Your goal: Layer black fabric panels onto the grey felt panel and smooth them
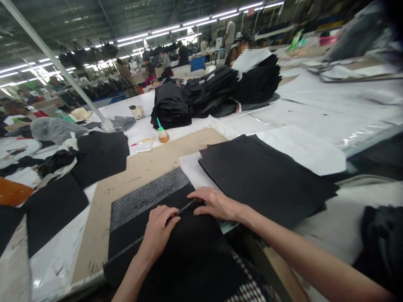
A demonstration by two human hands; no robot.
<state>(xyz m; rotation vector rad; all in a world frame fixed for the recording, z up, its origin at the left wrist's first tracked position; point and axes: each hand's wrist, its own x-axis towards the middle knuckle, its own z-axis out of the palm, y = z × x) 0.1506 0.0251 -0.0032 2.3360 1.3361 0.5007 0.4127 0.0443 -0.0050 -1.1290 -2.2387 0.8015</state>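
Note:
A black fabric panel [189, 251] lies partly on a tan board and hangs over the table's front edge towards me. Beyond its raised edge lies a flat black piece with a speckled grey band [147, 193] along its far side. My left hand [161, 230] pinches the panel's edge near the middle, thumb against fingers. Just to its right, my right hand [217, 204] grips the same edge near the corner between thumb and fingers. A thin greyish line runs along that edge between the hands. The fingertips partly cover the cloth they hold.
Flat black panels [261, 172] are stacked at the right on white sheets. The tan board [157, 155] extends leftward. Behind it stand a small glue bottle [163, 135] and bundled black pieces [173, 102]. Scraps and plastic [59, 130] crowd the left. A person [233, 54] is across the table.

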